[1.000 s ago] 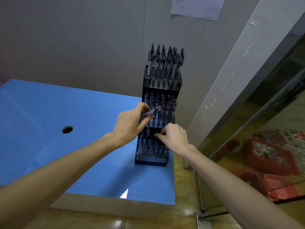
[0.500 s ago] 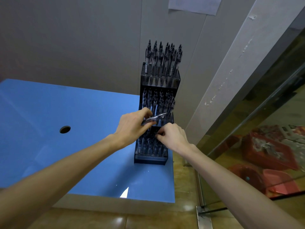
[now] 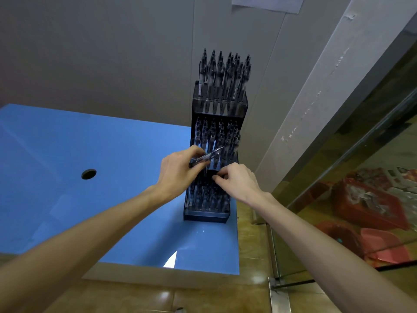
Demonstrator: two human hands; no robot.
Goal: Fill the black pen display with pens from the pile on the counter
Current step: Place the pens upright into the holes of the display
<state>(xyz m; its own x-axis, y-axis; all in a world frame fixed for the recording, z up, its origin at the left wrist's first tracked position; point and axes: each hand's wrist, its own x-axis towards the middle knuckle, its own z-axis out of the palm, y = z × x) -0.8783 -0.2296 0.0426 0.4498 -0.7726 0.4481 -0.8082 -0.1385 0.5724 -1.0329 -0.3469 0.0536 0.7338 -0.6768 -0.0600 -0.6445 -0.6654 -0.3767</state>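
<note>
Your left hand (image 3: 178, 170) has its grip curled round a loose pen (image 3: 206, 157), pinching it so the barrel slants up and to the right across the front of the black pen display (image 3: 214, 213). Your right hand (image 3: 240, 180) has its fingers curled in at the display's lowest tier, fingertips pinched among the pens there; what exactly they hold you cannot tell from this view. Beneath the display lies the blue worktop (image 3: 90, 143), with the display standing upright at its far right corner, close to the grey wall (image 3: 112, 53). A round hole (image 3: 88, 173) sits in the worktop well to the left of the display. All three tiers of the display carry upright pens, the top row (image 3: 223, 73) standing highest.
</note>
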